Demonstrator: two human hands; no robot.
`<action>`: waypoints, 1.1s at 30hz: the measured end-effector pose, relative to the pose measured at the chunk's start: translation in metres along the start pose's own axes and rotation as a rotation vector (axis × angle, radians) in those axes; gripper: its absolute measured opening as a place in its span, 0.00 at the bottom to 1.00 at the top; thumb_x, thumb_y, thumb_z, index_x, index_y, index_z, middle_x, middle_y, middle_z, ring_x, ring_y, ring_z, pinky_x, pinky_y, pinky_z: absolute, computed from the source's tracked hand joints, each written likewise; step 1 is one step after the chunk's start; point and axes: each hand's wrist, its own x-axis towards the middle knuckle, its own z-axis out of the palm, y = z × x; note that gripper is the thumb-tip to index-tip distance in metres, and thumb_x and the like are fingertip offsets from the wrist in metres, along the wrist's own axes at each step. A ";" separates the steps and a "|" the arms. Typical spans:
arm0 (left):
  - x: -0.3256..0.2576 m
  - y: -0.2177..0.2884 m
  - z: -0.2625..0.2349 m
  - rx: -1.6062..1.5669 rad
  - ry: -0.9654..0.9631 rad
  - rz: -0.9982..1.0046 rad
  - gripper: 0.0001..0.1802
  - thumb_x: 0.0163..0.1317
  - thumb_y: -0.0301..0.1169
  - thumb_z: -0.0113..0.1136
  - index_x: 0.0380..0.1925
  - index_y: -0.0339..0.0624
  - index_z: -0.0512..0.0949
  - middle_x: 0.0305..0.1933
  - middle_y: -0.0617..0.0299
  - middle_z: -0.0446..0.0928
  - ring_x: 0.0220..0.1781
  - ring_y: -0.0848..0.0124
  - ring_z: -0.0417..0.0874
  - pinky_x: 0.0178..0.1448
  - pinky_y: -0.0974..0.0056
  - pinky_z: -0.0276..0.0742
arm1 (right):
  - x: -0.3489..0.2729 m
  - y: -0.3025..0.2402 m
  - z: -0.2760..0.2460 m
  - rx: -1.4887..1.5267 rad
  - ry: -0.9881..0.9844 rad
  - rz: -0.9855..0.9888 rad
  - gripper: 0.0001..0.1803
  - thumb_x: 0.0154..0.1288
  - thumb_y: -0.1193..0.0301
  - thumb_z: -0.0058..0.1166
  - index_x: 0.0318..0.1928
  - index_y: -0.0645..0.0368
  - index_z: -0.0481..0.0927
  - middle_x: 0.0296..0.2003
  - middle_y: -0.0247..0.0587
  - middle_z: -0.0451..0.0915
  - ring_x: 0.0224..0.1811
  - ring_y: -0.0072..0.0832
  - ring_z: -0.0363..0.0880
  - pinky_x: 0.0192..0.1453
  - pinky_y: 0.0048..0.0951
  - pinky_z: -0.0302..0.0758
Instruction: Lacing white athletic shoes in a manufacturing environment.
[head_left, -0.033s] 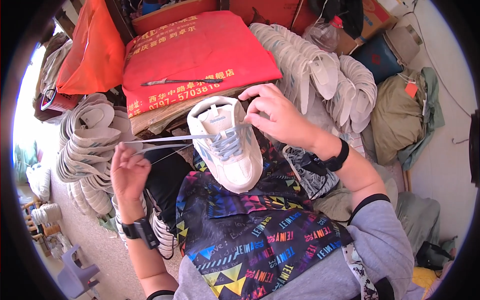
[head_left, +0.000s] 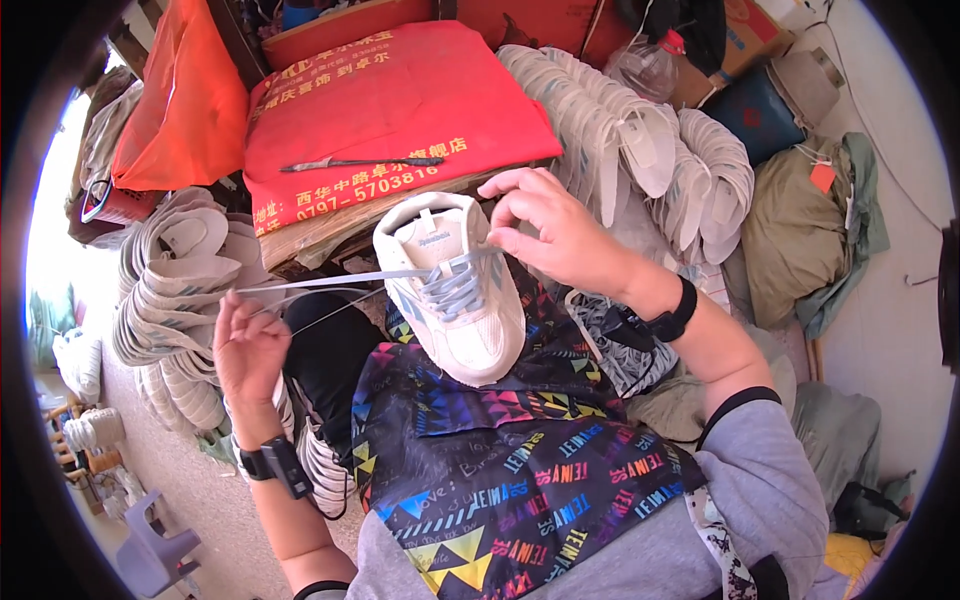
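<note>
A white sneaker (head_left: 490, 345) with grey-blue trim rests over my lap, toe toward me. Its grey-blue shoelace (head_left: 340, 278) is threaded in criss-crosses across the front, and a long stretch runs out to the left. My left hand (head_left: 252, 350) pinches that stretch, pulled taut, out to the shoe's left. Loose strands hang just below the taut one. At the shoe's right edge, near the top of the lacing, my right hand (head_left: 560, 235) has thumb and forefinger closed on the lace, the other fingers curled above.
A red-covered bench (head_left: 400, 110) stands ahead, with a thin dark tool (head_left: 365, 162) lying on it. Stacked pale shoe uppers lie left (head_left: 180, 280) and right (head_left: 590, 115). A patterned apron (head_left: 500, 460) covers my lap. A purple stool (head_left: 155, 545) stands at lower left.
My left hand has shifted slightly left and down, drawing the lace farther from the shoe. The right hand and the sneaker have hardly moved.
</note>
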 end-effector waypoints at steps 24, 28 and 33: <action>-0.072 0.129 -0.120 -0.242 0.685 0.590 0.17 0.68 0.33 0.52 0.54 0.44 0.79 0.64 0.58 0.70 0.65 0.58 0.70 0.62 0.55 0.67 | -0.026 0.002 0.042 -0.490 0.007 -0.068 0.06 0.60 0.74 0.51 0.36 0.61 0.71 0.43 0.46 0.76 0.47 0.36 0.75 0.60 0.43 0.66; -0.089 0.155 -0.175 0.074 0.382 0.621 0.19 0.69 0.31 0.50 0.59 0.43 0.74 0.55 0.61 0.77 0.45 0.69 0.76 0.52 0.61 0.70 | -0.033 0.011 0.047 -0.163 -0.008 0.170 0.07 0.62 0.73 0.52 0.37 0.61 0.70 0.35 0.47 0.77 0.39 0.40 0.78 0.51 0.42 0.71; -0.027 0.053 -0.057 0.685 0.490 0.480 0.19 0.68 0.27 0.53 0.59 0.40 0.73 0.47 0.64 0.79 0.29 0.85 0.66 0.31 0.78 0.63 | -0.043 0.028 0.041 0.003 -0.067 0.274 0.09 0.61 0.72 0.54 0.36 0.63 0.71 0.34 0.48 0.79 0.35 0.44 0.79 0.36 0.38 0.74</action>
